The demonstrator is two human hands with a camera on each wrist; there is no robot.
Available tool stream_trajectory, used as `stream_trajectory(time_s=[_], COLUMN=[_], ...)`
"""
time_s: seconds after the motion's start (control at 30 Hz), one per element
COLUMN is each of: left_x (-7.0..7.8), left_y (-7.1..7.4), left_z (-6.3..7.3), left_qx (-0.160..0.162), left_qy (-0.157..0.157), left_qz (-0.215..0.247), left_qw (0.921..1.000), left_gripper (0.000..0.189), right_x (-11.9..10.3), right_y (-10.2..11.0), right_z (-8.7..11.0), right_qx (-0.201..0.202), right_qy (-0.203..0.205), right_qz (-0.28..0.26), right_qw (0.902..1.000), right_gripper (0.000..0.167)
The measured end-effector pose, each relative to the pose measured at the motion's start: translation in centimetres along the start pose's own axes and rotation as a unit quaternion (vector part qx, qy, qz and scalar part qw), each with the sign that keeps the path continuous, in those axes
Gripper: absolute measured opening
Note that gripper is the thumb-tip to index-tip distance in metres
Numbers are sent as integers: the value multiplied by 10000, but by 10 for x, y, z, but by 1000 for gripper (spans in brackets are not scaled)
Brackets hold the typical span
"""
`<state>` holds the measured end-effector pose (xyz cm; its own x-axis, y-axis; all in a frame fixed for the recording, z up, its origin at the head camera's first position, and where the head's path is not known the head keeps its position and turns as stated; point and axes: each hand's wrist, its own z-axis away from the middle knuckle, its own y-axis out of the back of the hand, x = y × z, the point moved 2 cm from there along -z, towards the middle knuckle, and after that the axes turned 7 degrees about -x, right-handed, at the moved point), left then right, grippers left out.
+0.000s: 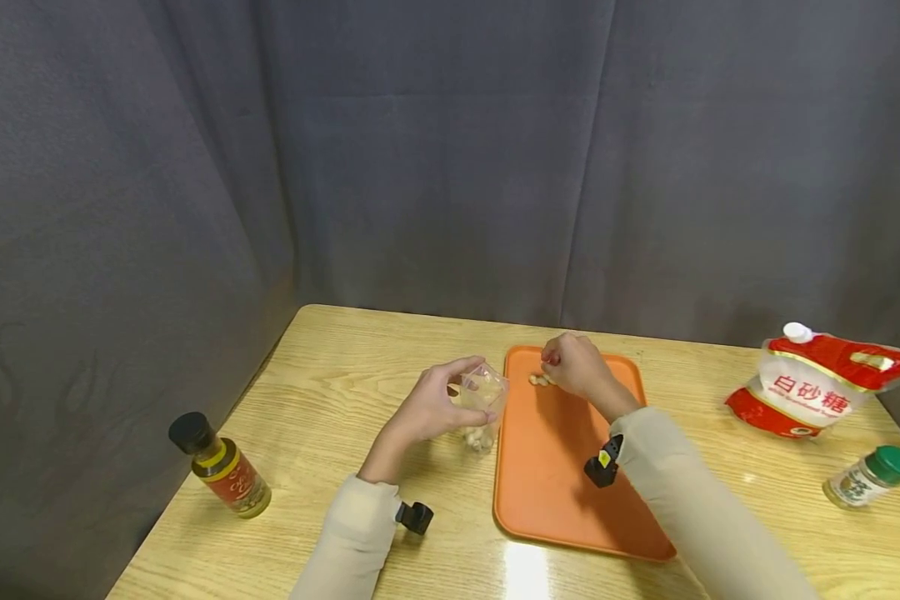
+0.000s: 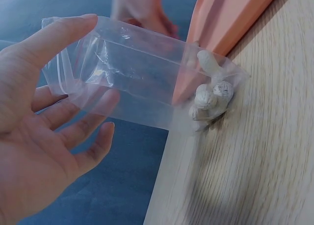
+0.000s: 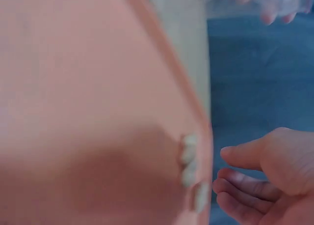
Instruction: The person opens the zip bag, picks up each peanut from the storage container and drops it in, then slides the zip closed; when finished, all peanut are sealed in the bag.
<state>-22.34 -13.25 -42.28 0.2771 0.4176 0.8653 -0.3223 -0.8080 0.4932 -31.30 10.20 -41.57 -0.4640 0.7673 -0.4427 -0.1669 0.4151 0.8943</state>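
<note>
Near the mouth of a clear plastic bag [image 2: 147, 82], my left hand [image 1: 437, 402] holds it with the thumb on one side and the fingers on the other. Several unshelled peanuts [image 2: 211, 95] lie in the bag's bottom end, which hangs down at the table beside the tray's left edge. Over the far end of the orange tray [image 1: 555, 492] is my right hand [image 1: 576, 365]. Its fingers are loosely bent and a gap shows between thumb and fingertips in the right wrist view, with nothing held. A few peanuts [image 3: 188, 158] lie on the tray along its rim, close to that hand.
On the left of the wooden table [image 1: 330, 367] stands a black-capped bottle [image 1: 228, 471] with a red label. To the right are a red and white bag of white sugar [image 1: 810, 387] and a green-lidded seasoning jar [image 1: 866, 479]. A grey curtain [image 1: 435, 167] hangs behind the table.
</note>
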Motion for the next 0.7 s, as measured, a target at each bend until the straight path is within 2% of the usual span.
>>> stream_trajectory(time_s=[0.27, 0.7], left_x=[1, -1], left_y=[0, 1], left_z=[0, 1], left_qx=[49, 29], left_qy=[7, 80], left_qz=[-100, -42], left_qw=[9999, 10000], left_gripper=[80, 80], right_x=[23, 27], right_y=[-18, -24], right_z=[-1, -2], right_qx=[-232, -208], right_qy=[-245, -220], right_qz=[224, 183], right_qw=[9992, 9994], right_gripper=[7, 6])
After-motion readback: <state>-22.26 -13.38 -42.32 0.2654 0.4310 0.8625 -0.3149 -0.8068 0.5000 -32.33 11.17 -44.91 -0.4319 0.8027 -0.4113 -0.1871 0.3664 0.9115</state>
